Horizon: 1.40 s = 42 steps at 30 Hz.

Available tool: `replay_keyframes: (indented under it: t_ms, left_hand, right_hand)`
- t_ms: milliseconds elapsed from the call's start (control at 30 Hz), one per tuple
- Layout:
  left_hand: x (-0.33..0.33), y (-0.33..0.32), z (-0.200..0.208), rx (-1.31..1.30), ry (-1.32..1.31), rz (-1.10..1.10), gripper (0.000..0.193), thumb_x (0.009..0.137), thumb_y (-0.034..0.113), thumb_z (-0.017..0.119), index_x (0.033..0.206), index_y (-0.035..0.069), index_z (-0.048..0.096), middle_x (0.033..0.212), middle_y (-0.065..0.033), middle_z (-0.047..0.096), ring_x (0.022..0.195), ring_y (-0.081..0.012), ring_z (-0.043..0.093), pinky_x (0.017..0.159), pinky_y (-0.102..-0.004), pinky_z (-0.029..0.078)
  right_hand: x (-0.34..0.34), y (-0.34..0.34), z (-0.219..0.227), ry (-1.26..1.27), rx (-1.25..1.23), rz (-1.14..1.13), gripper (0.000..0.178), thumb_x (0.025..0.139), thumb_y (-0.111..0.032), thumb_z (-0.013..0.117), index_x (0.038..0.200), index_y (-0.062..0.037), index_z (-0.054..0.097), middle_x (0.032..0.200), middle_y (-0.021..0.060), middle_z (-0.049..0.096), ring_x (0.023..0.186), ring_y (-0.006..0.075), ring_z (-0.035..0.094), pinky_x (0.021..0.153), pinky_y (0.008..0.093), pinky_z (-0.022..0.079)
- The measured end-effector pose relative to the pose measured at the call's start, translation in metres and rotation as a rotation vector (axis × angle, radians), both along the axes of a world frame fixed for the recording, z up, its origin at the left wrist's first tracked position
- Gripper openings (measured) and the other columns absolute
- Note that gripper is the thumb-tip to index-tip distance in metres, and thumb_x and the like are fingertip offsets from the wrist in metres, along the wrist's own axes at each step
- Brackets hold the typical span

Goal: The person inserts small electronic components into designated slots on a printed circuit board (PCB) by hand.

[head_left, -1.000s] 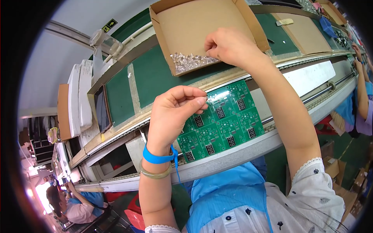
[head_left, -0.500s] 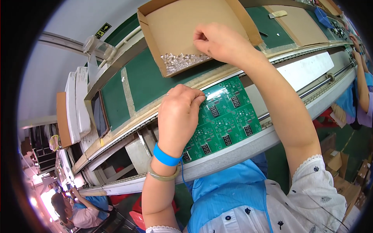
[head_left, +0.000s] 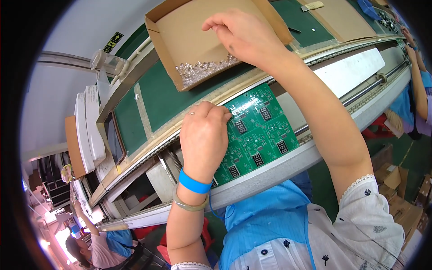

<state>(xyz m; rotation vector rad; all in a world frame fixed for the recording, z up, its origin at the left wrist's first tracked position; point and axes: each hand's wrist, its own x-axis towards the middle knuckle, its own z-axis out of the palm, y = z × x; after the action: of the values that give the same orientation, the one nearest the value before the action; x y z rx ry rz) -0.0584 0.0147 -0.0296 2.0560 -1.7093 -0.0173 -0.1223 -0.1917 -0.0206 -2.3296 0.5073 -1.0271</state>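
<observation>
A green circuit board (head_left: 252, 139) with several black digit displays lies on the rail in front of me. My left hand (head_left: 204, 135) rests over its left part, wearing a blue wristband (head_left: 194, 182) and a bangle. Its fingers are bent together, tips at the board's upper left; what they pinch, if anything, is hidden. My right hand (head_left: 245, 38) hovers over a cardboard box (head_left: 189, 31), forefinger stretched out, thumb apart below it, with nothing seen between them. Small clear components with metal leads (head_left: 202, 72) lie heaped along the box's near side.
A conveyor with chain edges and a metal front rail (head_left: 270, 166) runs across. Behind it is a green work surface (head_left: 171, 108). White foam slabs (head_left: 92, 121) stand at left; a brush (head_left: 312, 6) lies at far right. Other people sit at the lower left and right edge.
My right hand has moved up and left over the box, and its forefinger has straightened from a pinch. My left hand stays at the board, its fingers slightly shifted. The view has shifted a little.
</observation>
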Motion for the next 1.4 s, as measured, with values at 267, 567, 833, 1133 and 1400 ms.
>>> replay_keyframes:
  t_ms: [267,567,833,1133,1400]
  left_hand:
    - [-0.002,-0.001,0.001,-0.021,-0.062,-0.036,0.006,0.081,0.007,0.071,0.083,0.001,0.07,0.084,-0.0125,0.063,0.08,-0.0332,0.061,0.071,-0.0421,0.05]
    - [0.0,0.001,-0.007,-0.087,0.056,-0.037,0.007,0.079,0.008,0.073,0.083,0.002,0.07,0.084,-0.0122,0.064,0.078,-0.0329,0.062,0.07,-0.0418,0.05]
    - [0.0,0.002,-0.007,-0.083,0.083,-0.021,0.008,0.08,0.01,0.073,0.082,0.003,0.07,0.084,-0.0121,0.064,0.08,-0.0332,0.062,0.07,-0.0424,0.05]
    - [0.001,0.002,-0.01,-0.083,0.082,-0.026,0.008,0.079,0.011,0.074,0.082,0.004,0.07,0.083,-0.0118,0.064,0.079,-0.0333,0.062,0.069,-0.0431,0.049]
    - [0.001,0.003,-0.009,-0.079,0.062,-0.017,0.008,0.08,0.012,0.073,0.082,0.005,0.07,0.083,-0.0106,0.064,0.079,-0.0327,0.062,0.07,-0.0425,0.049]
  right_hand:
    - [-0.003,-0.001,0.005,0.006,0.078,-0.011,0.019,0.096,-0.011,0.053,0.105,-0.0028,0.068,0.08,0.0128,0.064,0.074,0.0228,0.062,0.068,0.0356,0.047]
    - [-0.036,0.019,0.029,-0.12,0.495,0.166,0.021,0.095,-0.011,0.06,0.109,0.0025,0.068,0.096,0.0038,0.07,0.087,0.0084,0.063,0.075,0.0228,0.049]
    - [-0.093,0.045,0.025,0.071,0.888,0.261,0.021,0.095,-0.011,0.062,0.111,0.0017,0.069,0.094,0.0075,0.072,0.085,0.0115,0.067,0.077,0.0245,0.053]
    - [-0.112,0.049,-0.001,0.088,1.086,0.22,0.022,0.087,-0.012,0.074,0.105,0.0014,0.074,0.089,0.0057,0.073,0.08,0.0094,0.064,0.074,0.0219,0.051]
    - [-0.111,0.049,-0.003,0.099,1.088,0.221,0.021,0.087,-0.009,0.074,0.105,0.0025,0.073,0.09,0.0094,0.074,0.079,0.0107,0.065,0.075,0.0239,0.053]
